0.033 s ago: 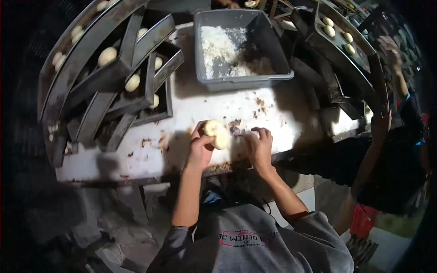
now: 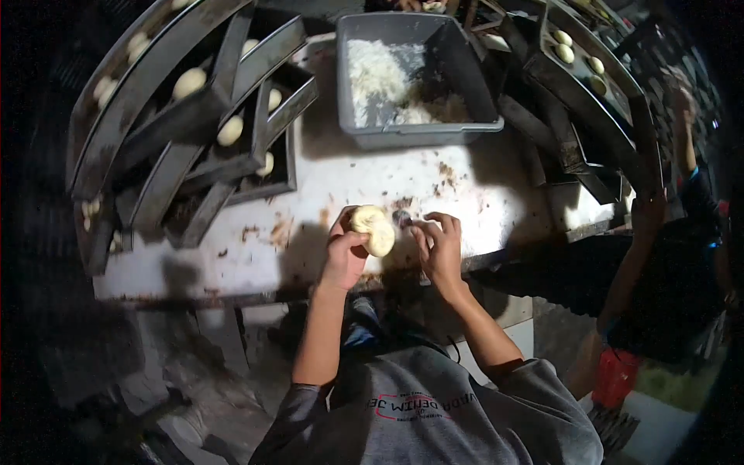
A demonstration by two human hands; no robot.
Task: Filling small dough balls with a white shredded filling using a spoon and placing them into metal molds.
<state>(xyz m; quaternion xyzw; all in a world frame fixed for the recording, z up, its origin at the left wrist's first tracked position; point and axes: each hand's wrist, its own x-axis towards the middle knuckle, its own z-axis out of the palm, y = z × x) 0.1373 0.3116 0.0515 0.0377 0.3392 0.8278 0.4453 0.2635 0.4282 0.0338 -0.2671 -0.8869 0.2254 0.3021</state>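
My left hand (image 2: 346, 252) grips a pale cream, lumpy round piece (image 2: 373, 230), its fingers curled behind it and the thumb across its front. Just to its right, my right hand (image 2: 435, 244) has bent fingers around what looks like a small dark tool (image 2: 402, 219), whose tip is close to the piece; its exact shape is too small to make out. Both hands are over the near edge of a stained white table (image 2: 480, 201).
A grey plastic tub (image 2: 418, 136) with white shreds sits behind. Metal chutes (image 2: 170, 132) at left and right hold several pale balls (image 2: 188, 84). Another person's arm (image 2: 682, 124) shows at far right, a co-worker's hands (image 2: 411, 5) at the top, and a red container (image 2: 616, 380) at lower right.
The view has shifted slightly, with the tub and chutes a little higher in the picture. Both my hands keep nearly the same pose and hold.
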